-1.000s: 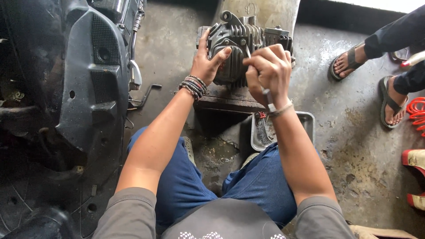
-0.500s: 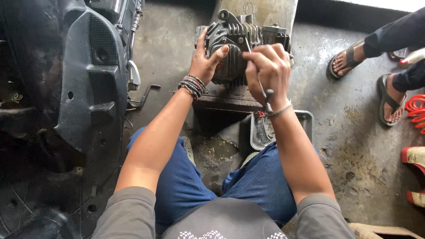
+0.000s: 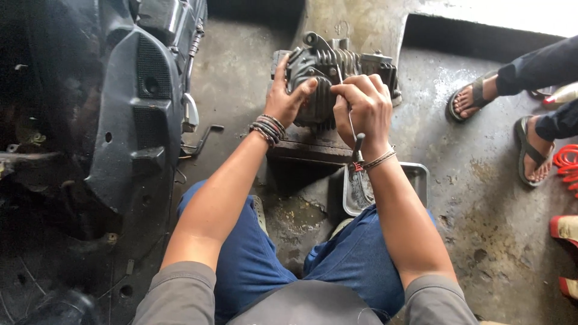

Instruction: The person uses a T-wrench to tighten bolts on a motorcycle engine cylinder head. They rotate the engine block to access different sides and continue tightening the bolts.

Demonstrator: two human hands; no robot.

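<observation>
A dark finned engine block [image 3: 343, 66] stands on a low wooden block [image 3: 307, 147] on the concrete floor in front of me. My left hand [image 3: 288, 96] is spread over the engine's left side, fingers pressed against the fins. My right hand [image 3: 364, 108] is closed around a thin screwdriver [image 3: 352, 129]; its metal shaft points up at the fins and its dark handle hangs below my wrist. Bead bracelets ring my left wrist and a thin band my right.
A scooter's black plastic body [image 3: 120, 120] fills the left side. A metal tray [image 3: 418, 180] lies on the floor under my right forearm. Another person's sandalled feet [image 3: 475, 99] rest at the right, next to a red coiled hose [image 3: 566, 162].
My right hand has shifted slightly on the engine, working the screwdriver against the fins. The left hand keeps its place on the engine's side.
</observation>
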